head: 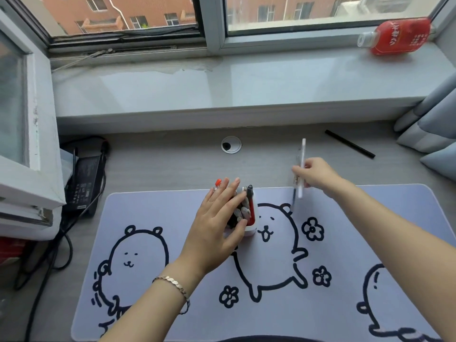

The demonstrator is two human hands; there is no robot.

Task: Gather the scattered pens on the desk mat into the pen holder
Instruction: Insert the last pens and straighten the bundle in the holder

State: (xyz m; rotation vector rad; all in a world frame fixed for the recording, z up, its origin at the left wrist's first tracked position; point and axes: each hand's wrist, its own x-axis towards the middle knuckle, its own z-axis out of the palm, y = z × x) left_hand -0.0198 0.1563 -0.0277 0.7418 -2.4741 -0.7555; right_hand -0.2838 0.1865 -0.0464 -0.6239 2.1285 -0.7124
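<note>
2 hands (217, 230) (314, 175), 2 pens (301, 166), 1 holder (249, 229)

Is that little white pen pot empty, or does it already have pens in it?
Already holding pens: several stand bunched in the pen holder, tips above its rim, steadied by the left hand.

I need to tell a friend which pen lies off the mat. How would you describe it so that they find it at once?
Start at the grey windowsill and look down to the bare desk strip just below it, towards the curtain on the right. There lies a thin black pen, slanted. Unlike the white pen in the right hand, it lies alone, untouched.
</note>
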